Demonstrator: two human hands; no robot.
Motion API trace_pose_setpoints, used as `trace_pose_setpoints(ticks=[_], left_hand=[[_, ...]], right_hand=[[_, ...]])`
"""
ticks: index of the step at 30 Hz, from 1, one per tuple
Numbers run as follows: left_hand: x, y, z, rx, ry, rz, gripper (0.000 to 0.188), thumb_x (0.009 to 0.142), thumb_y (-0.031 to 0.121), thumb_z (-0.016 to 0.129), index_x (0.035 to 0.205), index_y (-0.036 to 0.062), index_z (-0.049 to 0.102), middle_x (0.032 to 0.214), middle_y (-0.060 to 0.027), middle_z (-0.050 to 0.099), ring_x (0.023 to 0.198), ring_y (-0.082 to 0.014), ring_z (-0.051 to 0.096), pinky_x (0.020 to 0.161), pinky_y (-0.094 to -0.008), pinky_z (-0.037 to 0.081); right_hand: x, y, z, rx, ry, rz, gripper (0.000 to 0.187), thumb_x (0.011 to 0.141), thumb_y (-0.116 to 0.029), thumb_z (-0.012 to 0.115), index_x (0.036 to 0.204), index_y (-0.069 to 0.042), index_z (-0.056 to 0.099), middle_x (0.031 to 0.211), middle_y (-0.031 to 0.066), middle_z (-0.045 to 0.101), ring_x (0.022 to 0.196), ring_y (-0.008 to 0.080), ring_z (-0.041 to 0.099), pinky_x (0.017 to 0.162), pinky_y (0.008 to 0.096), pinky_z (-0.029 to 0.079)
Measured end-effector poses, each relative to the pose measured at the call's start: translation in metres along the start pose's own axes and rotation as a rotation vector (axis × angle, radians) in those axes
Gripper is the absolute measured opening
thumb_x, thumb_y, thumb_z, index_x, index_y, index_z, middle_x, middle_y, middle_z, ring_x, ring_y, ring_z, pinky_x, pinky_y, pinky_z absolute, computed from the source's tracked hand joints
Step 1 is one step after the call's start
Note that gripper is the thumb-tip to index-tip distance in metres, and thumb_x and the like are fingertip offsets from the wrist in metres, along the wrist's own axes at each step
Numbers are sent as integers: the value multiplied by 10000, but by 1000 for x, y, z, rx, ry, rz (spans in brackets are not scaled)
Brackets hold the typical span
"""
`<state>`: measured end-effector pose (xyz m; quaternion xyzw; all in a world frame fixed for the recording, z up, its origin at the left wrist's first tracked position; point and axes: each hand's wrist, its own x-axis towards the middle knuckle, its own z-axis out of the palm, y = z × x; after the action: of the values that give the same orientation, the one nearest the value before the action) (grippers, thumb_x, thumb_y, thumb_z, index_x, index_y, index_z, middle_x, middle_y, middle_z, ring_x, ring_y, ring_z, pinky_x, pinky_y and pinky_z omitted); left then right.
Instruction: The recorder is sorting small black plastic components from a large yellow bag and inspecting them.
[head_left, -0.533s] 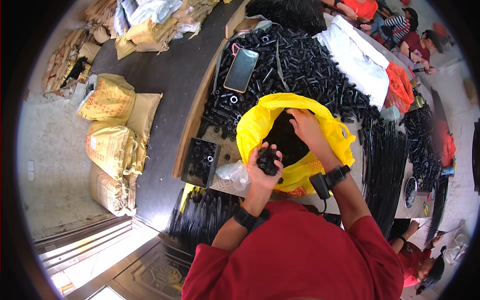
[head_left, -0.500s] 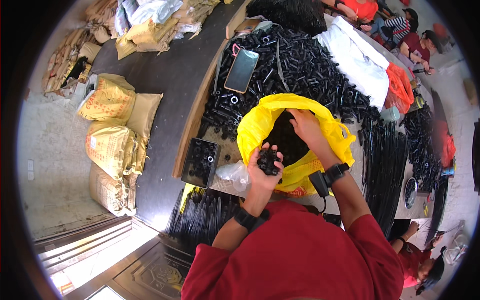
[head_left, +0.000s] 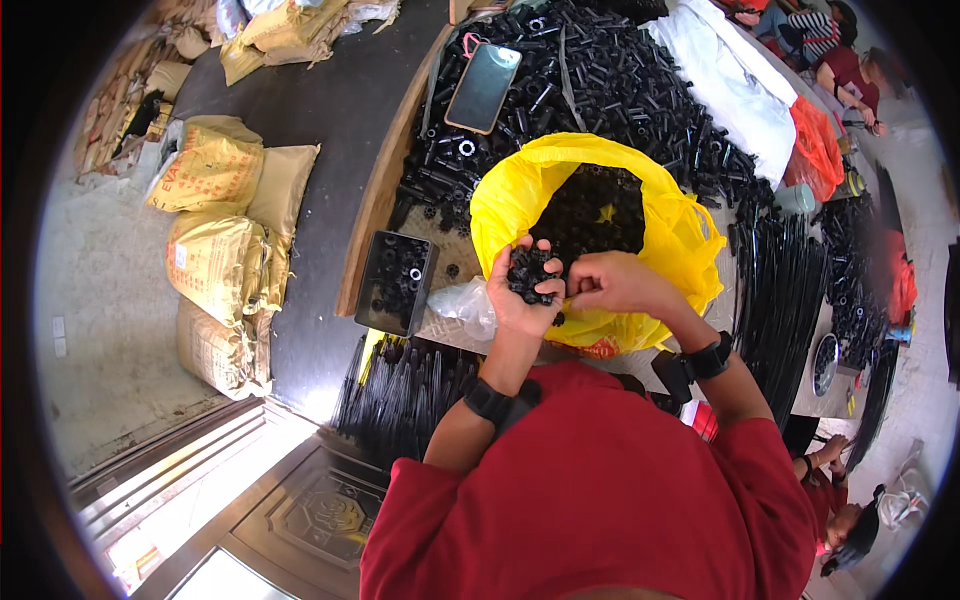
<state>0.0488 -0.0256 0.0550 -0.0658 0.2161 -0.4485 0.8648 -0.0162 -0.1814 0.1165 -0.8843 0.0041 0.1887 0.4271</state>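
My left hand point(head_left: 520, 300) is cupped around a handful of small black plastic parts point(head_left: 532, 272), held at the near rim of an open yellow plastic bag point(head_left: 680, 230) that holds many more of the same parts. My right hand point(head_left: 620, 285) sits right beside it, fingertips pinching at the handful in the left palm. Both wrists wear black bands. The bag rests on a wooden table point(head_left: 385, 190) heaped with black tubes and fittings point(head_left: 610, 80).
A smartphone point(head_left: 483, 88) lies on the black pile. A small black tray point(head_left: 397, 282) of parts and a clear plastic bag point(head_left: 455, 312) sit left of my hands. Long black rods point(head_left: 785, 300) lie to the right. Tan sacks point(head_left: 215, 230) are stacked on the floor at left. Other people sit at the far right.
My right hand has come back out of the yellow bag to meet the left hand's handful. The left hand stayed near the bag's rim.
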Motion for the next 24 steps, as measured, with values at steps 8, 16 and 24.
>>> trace_pose_setpoints(ticks=[8, 16, 24], left_hand=[[1, 1, 0, 17, -30, -20, 237, 854, 297, 481, 937, 107, 597, 966, -77, 553, 741, -195, 472, 480, -230, 417], [-2, 0, 3, 63, 58, -33, 269, 858, 337, 475, 943, 116, 603, 982, -77, 570, 792, -214, 512, 549, -263, 464], [3, -9, -8, 193, 137, 31, 271, 862, 361, 474, 983, 160, 608, 946, -31, 610, 884, -196, 570, 726, -361, 501]], right_hand=[[2, 3, 44, -528, 277, -149, 409, 654, -432, 673, 870, -90, 612, 796, 71, 560, 794, 258, 580, 652, 379, 463], [-4, -6, 6, 290, 507, 104, 127, 724, -162, 653, 815, -76, 630, 754, 61, 621, 727, 239, 588, 669, 336, 444], [12, -32, 16, -394, 750, -500, 123, 688, -118, 684, 798, -113, 630, 860, 13, 628, 822, 191, 591, 752, 319, 408]])
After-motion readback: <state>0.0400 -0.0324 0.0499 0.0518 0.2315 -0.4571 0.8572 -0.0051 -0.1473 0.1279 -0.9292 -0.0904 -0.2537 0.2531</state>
